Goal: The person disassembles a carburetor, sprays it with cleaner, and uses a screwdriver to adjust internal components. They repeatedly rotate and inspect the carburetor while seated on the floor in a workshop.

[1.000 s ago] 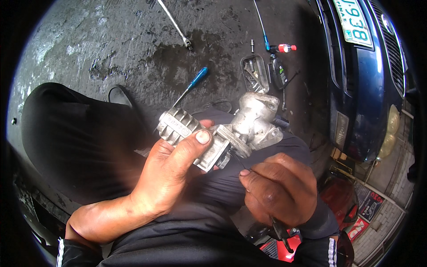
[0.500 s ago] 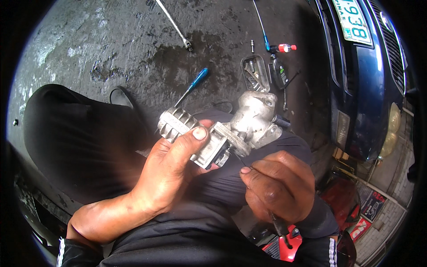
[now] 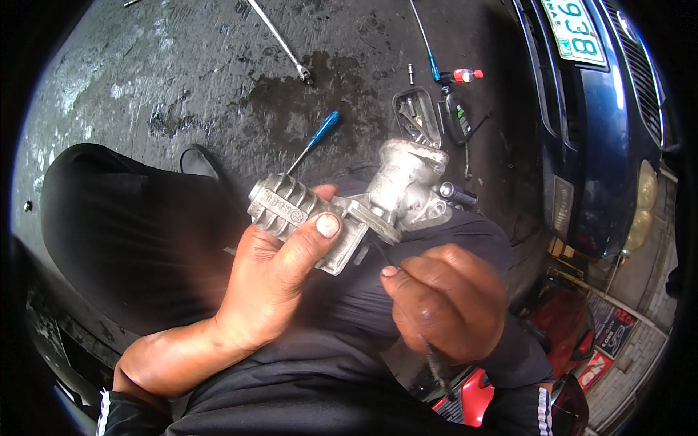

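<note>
My left hand is closed around a silver cast-metal housing with cooling fins, its thumb pressed on the upper face. A round-bodied section of the same casting extends to the right, above my thigh. Below that section, my right hand is closed in a pinch on a thin dark tool. The tool's handle end sticks out beneath the fist. Its slim front end points up at the underside of the housing; whether it touches the metal is hard to tell.
On the stained floor ahead lie a blue-handled screwdriver, a ratchet handle, a tray of small metal parts, a dark bottle and a red-capped bottle. A metal socket is just right of the housing. A blue car stands at right.
The housing has turned in my left hand's grip, so more of its finned face shows. My right hand and the thin tool have shifted slightly left.
</note>
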